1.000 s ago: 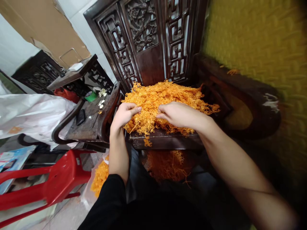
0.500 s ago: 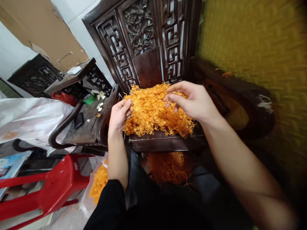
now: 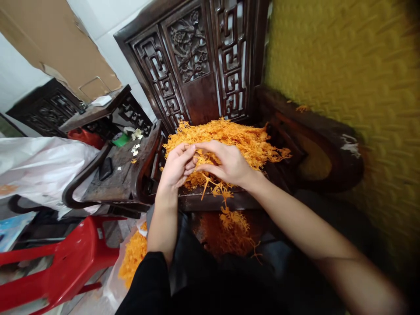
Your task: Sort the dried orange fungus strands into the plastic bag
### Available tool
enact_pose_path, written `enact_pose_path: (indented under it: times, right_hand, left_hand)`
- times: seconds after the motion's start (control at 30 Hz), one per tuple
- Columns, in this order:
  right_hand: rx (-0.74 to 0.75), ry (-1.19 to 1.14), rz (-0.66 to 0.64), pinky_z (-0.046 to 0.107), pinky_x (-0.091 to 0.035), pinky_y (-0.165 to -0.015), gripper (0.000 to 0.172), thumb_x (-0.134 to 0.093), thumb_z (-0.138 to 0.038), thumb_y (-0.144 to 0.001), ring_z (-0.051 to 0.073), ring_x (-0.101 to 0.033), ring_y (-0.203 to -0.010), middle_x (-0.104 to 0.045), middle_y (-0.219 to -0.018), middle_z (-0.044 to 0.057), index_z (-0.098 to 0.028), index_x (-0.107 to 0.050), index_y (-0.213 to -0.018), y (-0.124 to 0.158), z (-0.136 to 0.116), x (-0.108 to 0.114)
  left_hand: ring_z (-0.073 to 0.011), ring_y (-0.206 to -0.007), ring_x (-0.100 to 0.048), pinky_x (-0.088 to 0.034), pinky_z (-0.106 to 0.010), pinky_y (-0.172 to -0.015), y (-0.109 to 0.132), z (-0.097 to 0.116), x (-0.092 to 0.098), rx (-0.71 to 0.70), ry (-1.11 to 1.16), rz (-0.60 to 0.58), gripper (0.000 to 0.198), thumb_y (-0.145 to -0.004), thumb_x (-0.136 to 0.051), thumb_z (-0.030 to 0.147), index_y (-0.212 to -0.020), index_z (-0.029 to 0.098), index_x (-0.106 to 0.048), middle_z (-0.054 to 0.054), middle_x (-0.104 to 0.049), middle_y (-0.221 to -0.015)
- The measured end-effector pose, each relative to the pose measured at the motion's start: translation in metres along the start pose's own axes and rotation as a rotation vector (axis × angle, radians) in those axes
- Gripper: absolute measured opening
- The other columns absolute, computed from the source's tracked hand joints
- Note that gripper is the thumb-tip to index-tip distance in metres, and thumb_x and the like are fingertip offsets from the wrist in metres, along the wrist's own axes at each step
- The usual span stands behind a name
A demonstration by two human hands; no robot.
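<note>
My left hand [image 3: 179,166] is closed in a pinch in front of a heap of orange, finely branched plastic-looking sprigs [image 3: 229,133]. Bits of orange show at its fingertips. My right hand [image 3: 226,162] meets it there, index finger against the left thumb, fingers curved and its own thumb lower. What exactly lies between the right fingers is hidden. Below the right hand dangles an orange branching sprig [image 3: 206,180], with more linked pieces [image 3: 226,197] hanging over the front edge of the dark wooden seat [image 3: 213,202].
Behind the heap rises a carved wooden chair back [image 3: 200,98]. To the left stand another wooden chair [image 3: 108,188] with a dark phone-like object [image 3: 105,169], a red plastic stool [image 3: 74,258] and a bag of orange pieces [image 3: 133,258]. A yellow textured surface [image 3: 344,57] is at right.
My right hand has come left and down from the heap to meet my left hand, which moved slightly right. The heap now spreads further right, and orange pieces hang over the seat's front edge.
</note>
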State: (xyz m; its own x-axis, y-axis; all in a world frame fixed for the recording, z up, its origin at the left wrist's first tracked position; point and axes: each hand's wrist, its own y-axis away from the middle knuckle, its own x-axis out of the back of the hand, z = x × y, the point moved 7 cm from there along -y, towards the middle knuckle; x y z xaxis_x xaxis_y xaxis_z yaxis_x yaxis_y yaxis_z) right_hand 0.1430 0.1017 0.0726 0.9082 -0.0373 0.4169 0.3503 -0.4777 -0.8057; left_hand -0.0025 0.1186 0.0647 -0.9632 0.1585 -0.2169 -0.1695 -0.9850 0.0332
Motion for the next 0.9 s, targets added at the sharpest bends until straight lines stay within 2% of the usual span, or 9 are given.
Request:
enact_pose_path:
  times: [0.1,0.17,0.27,0.33,0.53,0.7,0.8,0.9]
  right_hand:
    - [0.012,0.003,-0.042,0.042,-0.06,-0.091,0.054,-0.063,-0.047,-0.101,0.024,-0.071,-0.101,-0.074,-0.116,0.012,-0.022,-0.058,-0.149,-0.001,0.0,-0.004]
    - [-0.002,-0.005,-0.008,0.041,-0.06,-0.087,0.047,-0.06,-0.04,-0.103,0.023,-0.07,-0.097,-0.074,-0.112,0.011,-0.021,-0.061,-0.146,-0.002,0.0,-0.004]
    - [-0.017,-0.013,0.117,0.037,-0.059,-0.081,0.028,-0.056,-0.027,-0.104,0.021,-0.07,-0.092,-0.073,-0.104,0.01,-0.021,-0.072,-0.126,-0.003,-0.001,0.003]
    - [-0.028,0.007,0.163,0.036,-0.057,-0.078,0.022,-0.054,-0.022,-0.103,0.02,-0.069,-0.087,-0.072,-0.097,0.01,-0.019,-0.075,-0.111,-0.003,0.0,0.008]
    - [-0.105,0.333,0.09,0.038,-0.054,-0.073,0.029,-0.044,-0.016,-0.1,0.024,-0.066,-0.084,-0.072,-0.096,0.015,-0.015,-0.072,-0.103,0.0,0.014,0.014]
    - [-0.105,0.405,0.034,0.036,-0.053,-0.072,0.03,-0.042,-0.015,-0.1,0.023,-0.067,-0.084,-0.072,-0.097,0.015,-0.012,-0.072,-0.102,0.002,0.021,0.004]
    - [-0.167,0.437,0.103,0.036,-0.052,-0.072,0.025,-0.046,-0.012,-0.094,0.023,-0.066,-0.082,-0.072,-0.094,0.013,-0.014,-0.071,-0.097,0.007,0.047,0.016]
    - [-0.349,0.436,0.385,0.037,-0.051,-0.071,0.01,-0.058,-0.018,-0.088,0.023,-0.064,-0.077,-0.069,-0.084,0.01,-0.017,-0.066,-0.083,0.024,0.09,0.06]
  left_hand:
    - [-0.0001,-0.039,-0.033,-0.015,-0.013,-0.035,-0.002,-0.002,-0.002,0.038,0.038,-0.014,0.044,-0.073,-0.089,0.041,-0.085,0.019,-0.053,0.007,-0.055,-0.059]
    - [0.0005,-0.039,-0.031,-0.015,-0.012,-0.035,-0.002,-0.003,-0.004,0.061,0.078,-0.011,0.044,-0.073,-0.089,0.04,-0.083,0.019,-0.051,0.008,-0.052,-0.059]
    - [0.0012,-0.04,-0.026,-0.012,-0.011,-0.036,-0.002,-0.003,-0.009,0.073,0.131,-0.045,0.046,-0.073,-0.09,0.04,-0.081,0.018,-0.05,0.009,-0.046,-0.057]
    - [0.0011,-0.041,-0.024,-0.011,-0.011,-0.036,-0.002,-0.002,-0.012,0.062,0.135,-0.051,0.047,-0.073,-0.09,0.042,-0.081,0.018,-0.05,0.009,-0.045,-0.057]
    - [-0.0005,-0.043,-0.028,-0.007,-0.012,-0.038,-0.002,0.001,-0.006,-0.033,0.148,0.088,0.055,-0.064,-0.094,0.037,-0.076,0.02,-0.043,0.01,-0.04,-0.055]
    - [-0.001,-0.044,-0.029,-0.007,-0.013,-0.039,-0.013,-0.007,-0.003,-0.05,0.124,0.153,0.052,-0.061,-0.093,0.032,-0.072,0.02,-0.044,0.01,-0.04,-0.053]
    - [-0.0023,-0.044,-0.034,-0.013,-0.015,-0.038,-0.013,0.005,0.022,-0.141,0.034,0.254,0.046,-0.064,-0.092,0.03,-0.07,0.019,-0.048,0.009,-0.042,-0.052]
    - [-0.0025,-0.045,-0.038,-0.017,-0.016,-0.039,0.005,0.04,0.068,-0.391,0.028,0.462,0.039,-0.072,-0.089,0.024,-0.071,0.019,-0.05,0.008,-0.043,-0.055]
